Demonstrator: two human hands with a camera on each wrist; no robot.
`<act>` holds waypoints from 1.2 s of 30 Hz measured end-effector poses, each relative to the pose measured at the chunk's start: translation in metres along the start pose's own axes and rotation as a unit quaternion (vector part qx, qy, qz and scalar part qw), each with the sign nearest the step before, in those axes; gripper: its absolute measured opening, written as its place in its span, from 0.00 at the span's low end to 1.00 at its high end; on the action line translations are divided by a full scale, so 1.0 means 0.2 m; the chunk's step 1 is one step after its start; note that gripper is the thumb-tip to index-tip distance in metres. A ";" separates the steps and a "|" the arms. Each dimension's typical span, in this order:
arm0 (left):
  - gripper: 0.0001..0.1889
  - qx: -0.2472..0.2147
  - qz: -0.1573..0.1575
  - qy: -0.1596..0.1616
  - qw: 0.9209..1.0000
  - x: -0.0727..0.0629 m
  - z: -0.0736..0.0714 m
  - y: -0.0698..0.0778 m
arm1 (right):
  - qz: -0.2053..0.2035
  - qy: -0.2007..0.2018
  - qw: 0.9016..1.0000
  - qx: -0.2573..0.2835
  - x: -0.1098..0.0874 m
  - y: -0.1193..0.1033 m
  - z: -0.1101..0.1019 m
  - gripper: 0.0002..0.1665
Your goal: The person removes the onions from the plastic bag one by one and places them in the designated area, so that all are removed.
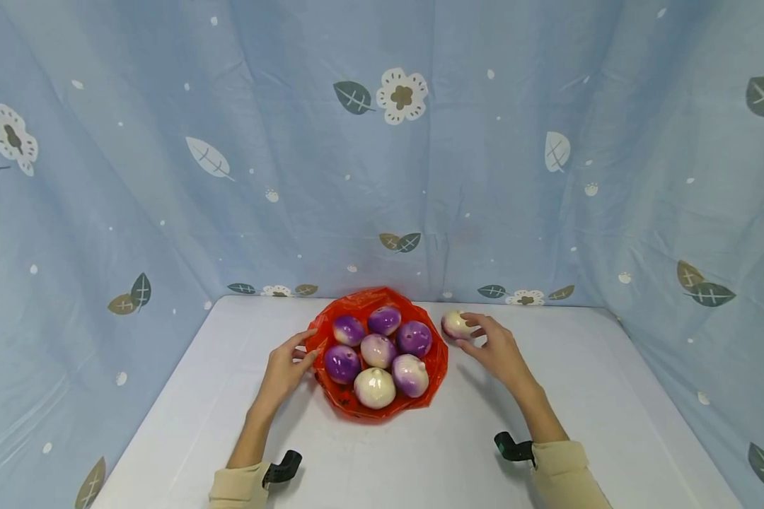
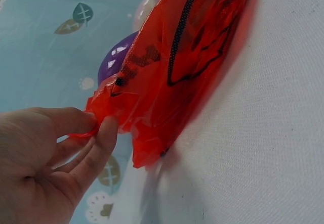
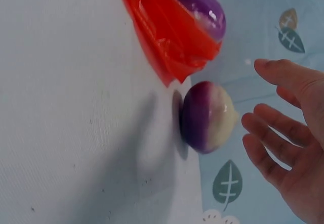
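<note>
A red plastic bag lies spread on the table with its mouth rolled wide. Several glossy purple-and-white turnips sit inside it. At the bag's left rim, my left hand pinches the crumpled red film between thumb and fingers, seen closely in the left wrist view. One loose turnip rests on the table just right of the bag, purple side down and pale side up. Over that turnip my right hand is held with fingers spread and slightly bent. In the right wrist view a gap separates the fingertips from it.
The white table ends at a blue curtain with leaf and flower prints, which hangs behind and at both sides. A black camera mount sits at each wrist, one left and one right.
</note>
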State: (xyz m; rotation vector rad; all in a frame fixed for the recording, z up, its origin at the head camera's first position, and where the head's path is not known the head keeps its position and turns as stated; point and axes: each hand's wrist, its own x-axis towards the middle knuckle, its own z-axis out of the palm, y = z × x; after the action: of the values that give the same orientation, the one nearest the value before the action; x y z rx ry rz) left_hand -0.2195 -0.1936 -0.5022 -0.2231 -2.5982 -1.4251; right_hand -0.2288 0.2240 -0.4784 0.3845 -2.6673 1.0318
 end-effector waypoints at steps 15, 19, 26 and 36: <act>0.24 0.002 0.001 0.006 1.000 -0.01 0.01 -0.01 | -0.036 0.008 0.998 0.050 -0.08 -0.12 0.13 0.32; 0.23 0.005 -0.007 0.002 1.000 -0.01 0.01 0.00 | -0.051 -0.001 0.996 0.067 -0.10 -0.13 0.18 0.32; 0.23 0.007 -0.029 -0.003 1.000 -0.01 -0.01 0.00 | -0.046 -0.018 0.996 0.075 -0.14 -0.17 0.20 0.32; 0.24 0.000 -0.021 0.000 1.000 0.00 -0.02 0.00 | -0.059 -0.041 0.996 0.054 -0.20 -0.22 0.25 0.35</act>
State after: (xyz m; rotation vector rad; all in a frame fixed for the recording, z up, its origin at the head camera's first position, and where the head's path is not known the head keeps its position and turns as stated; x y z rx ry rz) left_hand -0.2189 -0.1969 -0.5008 -0.1702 -2.6185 -1.4377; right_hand -0.1851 0.1640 -0.5009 0.6105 -2.6303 1.1495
